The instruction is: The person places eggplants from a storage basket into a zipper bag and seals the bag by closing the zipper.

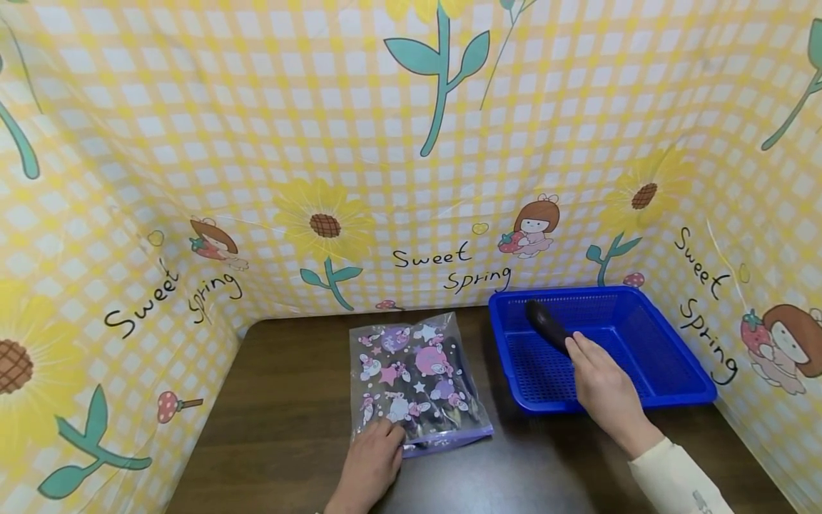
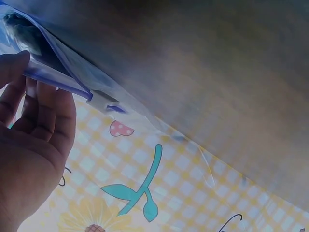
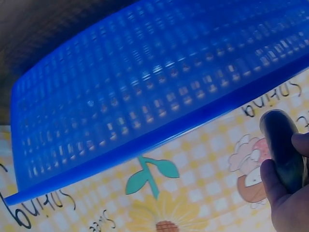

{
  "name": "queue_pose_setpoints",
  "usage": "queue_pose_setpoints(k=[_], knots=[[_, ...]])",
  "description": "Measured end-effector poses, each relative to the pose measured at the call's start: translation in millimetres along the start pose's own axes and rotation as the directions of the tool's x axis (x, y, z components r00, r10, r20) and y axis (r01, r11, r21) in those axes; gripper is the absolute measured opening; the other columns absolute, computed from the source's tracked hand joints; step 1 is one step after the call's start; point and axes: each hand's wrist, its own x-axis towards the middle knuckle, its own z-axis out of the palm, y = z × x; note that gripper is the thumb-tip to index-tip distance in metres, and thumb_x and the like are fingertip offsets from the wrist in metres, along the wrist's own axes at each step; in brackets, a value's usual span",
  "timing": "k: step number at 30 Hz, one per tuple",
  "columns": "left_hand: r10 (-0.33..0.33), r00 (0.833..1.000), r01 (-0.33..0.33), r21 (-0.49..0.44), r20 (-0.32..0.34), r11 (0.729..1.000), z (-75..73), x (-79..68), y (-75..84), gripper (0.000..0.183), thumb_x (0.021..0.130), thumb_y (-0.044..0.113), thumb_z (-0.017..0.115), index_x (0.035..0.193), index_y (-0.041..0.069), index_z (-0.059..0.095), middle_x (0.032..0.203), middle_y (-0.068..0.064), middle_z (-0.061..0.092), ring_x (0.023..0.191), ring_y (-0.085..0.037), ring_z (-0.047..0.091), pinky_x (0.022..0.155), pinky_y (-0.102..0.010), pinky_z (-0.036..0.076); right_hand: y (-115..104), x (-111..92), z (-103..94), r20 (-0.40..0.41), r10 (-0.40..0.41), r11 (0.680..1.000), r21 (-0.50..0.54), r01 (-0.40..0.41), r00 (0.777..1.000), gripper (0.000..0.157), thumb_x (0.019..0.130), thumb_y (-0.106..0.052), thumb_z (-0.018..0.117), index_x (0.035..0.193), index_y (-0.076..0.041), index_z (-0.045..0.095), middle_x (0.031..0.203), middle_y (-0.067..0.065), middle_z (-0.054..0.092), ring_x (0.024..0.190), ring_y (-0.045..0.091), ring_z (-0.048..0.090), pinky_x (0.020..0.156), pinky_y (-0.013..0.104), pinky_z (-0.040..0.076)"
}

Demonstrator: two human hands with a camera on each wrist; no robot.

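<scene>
My right hand [image 1: 606, 392] grips a long dark eggplant [image 1: 546, 325] by one end, above the blue plastic basket [image 1: 674, 350]. In the right wrist view the eggplant's rounded tip [image 3: 279, 128] sticks out past the thumb and fingers. My left hand [image 1: 372, 460] is at the near edge of a clear zip bag [image 1: 392, 375] printed with pink and purple cartoons. The left wrist view shows its thumb and fingers pinching the purple-edged mouth [image 2: 58, 83], which gapes. Dark contents show through the bag; their kind is hard to tell.
A white slider [image 2: 102, 100] sits on the bag's zip. The bag lies flat on the dark wooden table [image 1: 282, 400], left of the basket. Yellow checked cloth [image 1: 437, 193] with sunflowers walls off the back and both sides.
</scene>
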Motion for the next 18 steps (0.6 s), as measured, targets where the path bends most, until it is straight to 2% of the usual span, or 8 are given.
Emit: queue_pose_setpoints(k=[7, 10, 14, 18], knots=[[-0.02, 0.999, 0.02, -0.015, 0.028, 1.0, -0.7, 0.5, 0.3, 0.018, 0.069, 0.013, 0.073, 0.079, 0.016, 0.058, 0.074, 0.004, 0.048, 0.064, -0.017, 0.048, 0.052, -0.033, 0.039, -23, -2, -3.4, -0.006, 0.017, 0.999, 0.042, -0.017, 1.0, 0.047, 0.101, -0.025, 0.031, 0.116, 0.009, 0.061, 0.117, 0.024, 0.059, 0.103, 0.038, 0.058, 0.087, 0.041, 0.045], [-0.026, 0.999, 0.027, -0.022, 0.033, 0.999, -0.9, -0.1, 0.4, 0.018, 0.07, 0.013, 0.073, 0.079, 0.016, 0.058, 0.074, 0.004, 0.048, 0.065, -0.017, 0.048, 0.051, -0.032, 0.039, -34, -2, -4.8, -0.005, 0.017, 0.998, 0.067, -0.016, 1.0, 0.048, 0.102, -0.026, 0.031, 0.116, 0.008, 0.061, 0.118, 0.023, 0.059, 0.104, 0.037, 0.058, 0.094, 0.034, 0.041], [-0.029, 0.999, 0.03, -0.026, 0.033, 0.999, -0.3, -0.5, 0.0, 0.018, 0.07, 0.014, 0.073, 0.08, 0.017, 0.058, 0.075, 0.005, 0.048, 0.065, -0.016, 0.048, 0.051, -0.032, 0.04, -47, -2, -3.9, -0.056, -0.005, 0.994, 0.107, 0.011, 0.998, 0.045, 0.102, -0.024, 0.033, 0.116, 0.008, 0.062, 0.117, 0.023, 0.06, 0.102, 0.037, 0.059, 0.099, 0.029, 0.036], [-0.036, 0.999, 0.037, -0.032, 0.038, 0.999, 0.5, -0.2, -0.4, 0.017, 0.071, 0.014, 0.073, 0.08, 0.017, 0.059, 0.075, 0.006, 0.048, 0.065, -0.015, 0.048, 0.051, -0.03, 0.039, -59, -4, 0.5, -0.126, -0.023, 0.987, 0.155, 0.043, 0.992, 0.041, 0.1, -0.021, 0.037, 0.114, 0.008, 0.062, 0.115, 0.024, 0.061, 0.098, 0.039, 0.06, 0.099, 0.029, 0.036]])
